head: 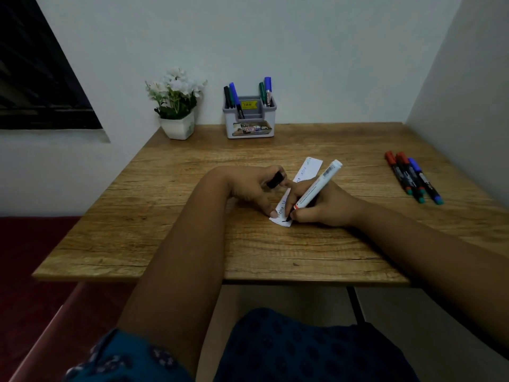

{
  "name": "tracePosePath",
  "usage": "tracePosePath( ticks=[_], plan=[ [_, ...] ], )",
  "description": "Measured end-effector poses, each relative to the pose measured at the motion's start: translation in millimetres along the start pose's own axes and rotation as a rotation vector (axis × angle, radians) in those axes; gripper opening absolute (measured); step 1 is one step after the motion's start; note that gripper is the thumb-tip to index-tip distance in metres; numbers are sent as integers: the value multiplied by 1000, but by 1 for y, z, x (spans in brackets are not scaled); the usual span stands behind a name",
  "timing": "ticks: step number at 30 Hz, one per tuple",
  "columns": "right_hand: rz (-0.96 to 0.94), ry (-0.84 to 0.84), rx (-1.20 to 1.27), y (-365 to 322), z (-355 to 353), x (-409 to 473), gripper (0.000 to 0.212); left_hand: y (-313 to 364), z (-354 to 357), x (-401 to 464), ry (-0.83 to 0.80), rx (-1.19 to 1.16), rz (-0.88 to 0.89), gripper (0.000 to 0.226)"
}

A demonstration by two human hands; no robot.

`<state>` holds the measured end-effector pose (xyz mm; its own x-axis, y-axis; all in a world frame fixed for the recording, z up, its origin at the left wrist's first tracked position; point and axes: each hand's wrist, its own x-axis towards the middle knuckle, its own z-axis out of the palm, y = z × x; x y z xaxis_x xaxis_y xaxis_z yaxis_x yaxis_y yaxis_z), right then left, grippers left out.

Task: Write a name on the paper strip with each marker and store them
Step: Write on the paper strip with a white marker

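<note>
Right hand [325,206] grips the white marker [316,188], tip on the paper strip [298,183] (partly hidden by fingers), while left hand [253,188] pins the strip, pinching a black cap [275,180].

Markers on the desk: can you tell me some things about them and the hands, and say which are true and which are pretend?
1. The right hand holds a white marker with its tip on the paper strip. True.
2. The left hand holds nothing. False: it holds a black cap and presses on the strip.
3. Three markers lie on the desk's right side. True.
4. The marker holder is empty. False: several markers stand in it.
5. The flower pot stands left of the holder. True.
</note>
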<state>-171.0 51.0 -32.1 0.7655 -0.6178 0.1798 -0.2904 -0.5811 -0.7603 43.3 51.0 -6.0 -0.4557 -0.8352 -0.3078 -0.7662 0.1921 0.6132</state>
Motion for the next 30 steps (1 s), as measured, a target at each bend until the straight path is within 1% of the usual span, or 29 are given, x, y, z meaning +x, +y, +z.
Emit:
tracePosePath(
  ticks=[3, 6, 8, 11, 13, 16, 18, 23, 28, 30],
  plan=[
    [27, 33, 40, 1, 0, 1, 10, 2, 0, -1, 1, 6, -1, 80],
    [-16, 5, -24, 0, 2, 2, 7, 2, 0, -1, 0, -5, -20, 81],
    [-4, 1, 0, 2, 1, 2, 7, 2, 1, -1, 0, -17, -22, 77],
    [50, 67, 94, 6, -4, 2, 9, 2, 1, -1, -8, -41, -24, 66],
    [41, 64, 76, 7, -5, 3, 14, 2, 1, -1, -11, -38, -28, 70],
    [29, 41, 33, 7, -4, 4, 10, 4, 1, -1, -9, -31, -34, 76],
    [24, 43, 5, 7, -3, 4, 6, 5, 1, -1, -10, -26, -33, 76],
    [11, 29, -29, 5, -3, 2, 7, 7, 2, -2, -4, -10, -29, 77],
    [18, 49, -15, 5, -3, 3, 10, 8, 2, -2, -6, -9, -33, 76],
    [38, 64, 11, 7, -3, 3, 6, 9, 2, -2, -8, -1, -33, 75]
  ],
)
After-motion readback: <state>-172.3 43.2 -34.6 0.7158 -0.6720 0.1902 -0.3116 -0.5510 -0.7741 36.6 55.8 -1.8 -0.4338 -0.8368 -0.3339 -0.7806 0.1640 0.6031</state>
